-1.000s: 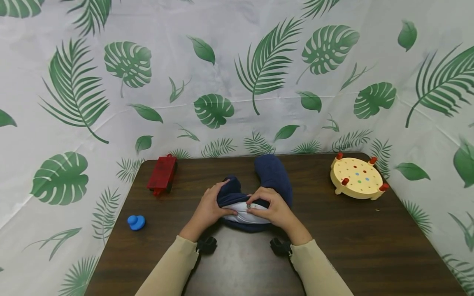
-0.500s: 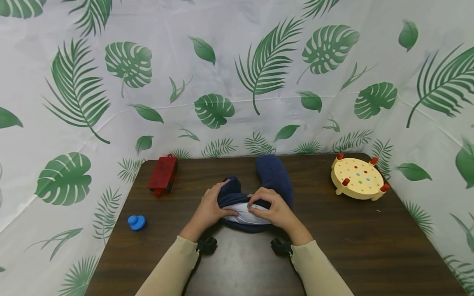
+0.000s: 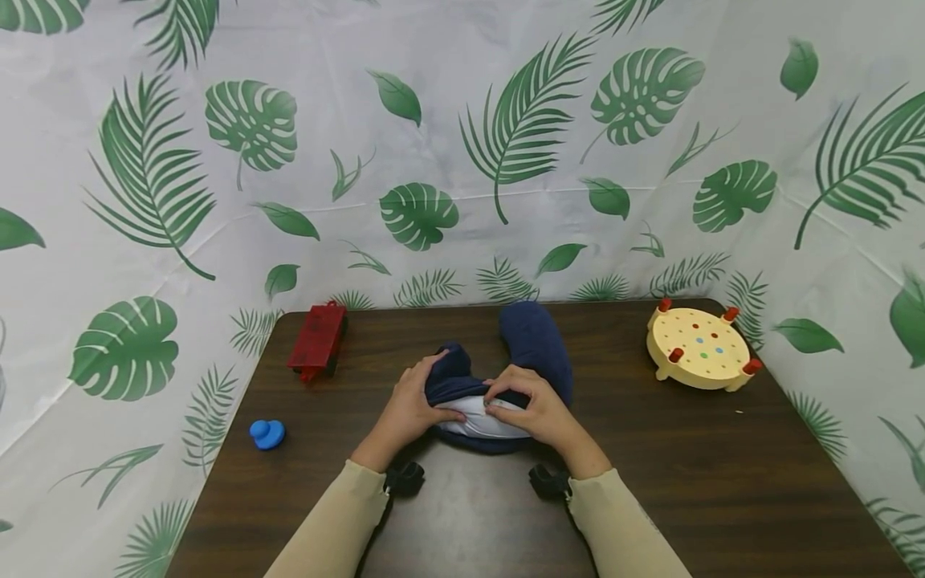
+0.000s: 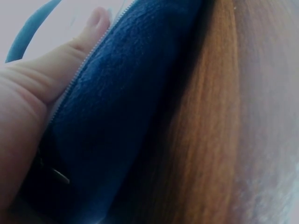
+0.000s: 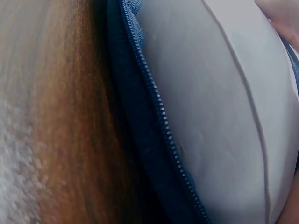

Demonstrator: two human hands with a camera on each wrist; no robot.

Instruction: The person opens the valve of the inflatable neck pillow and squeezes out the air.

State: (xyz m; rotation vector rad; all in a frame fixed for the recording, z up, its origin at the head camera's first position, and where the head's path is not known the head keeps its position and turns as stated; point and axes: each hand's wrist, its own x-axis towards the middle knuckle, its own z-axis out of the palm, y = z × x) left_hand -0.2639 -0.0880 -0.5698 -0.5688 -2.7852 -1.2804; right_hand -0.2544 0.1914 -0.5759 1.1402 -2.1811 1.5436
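Observation:
A navy U-shaped neck pillow lies mid-table, its near side unzipped. White inner material bulges through the opening. My left hand grips the pillow's left arm, thumb laid on the white part. With thumb and forefinger my right hand pinches at the white inner near a small grey spot, mostly covered by the fingertips. In the right wrist view the zipper teeth run beside the smooth white surface, which has a seam. The left wrist view has my left thumb over the zipper edge and a metal zipper pull.
A red box-like object sits at the back left. Nearer on that side is a blue knobbed piece. At the back right stands a round cream pegboard with red pegs. A leaf-patterned cloth hangs behind the table.
The right fingertips have closed slightly over the small grey round spot on the white inner, which showed more plainly a second ago. Otherwise both hands and the pillow hold their places.

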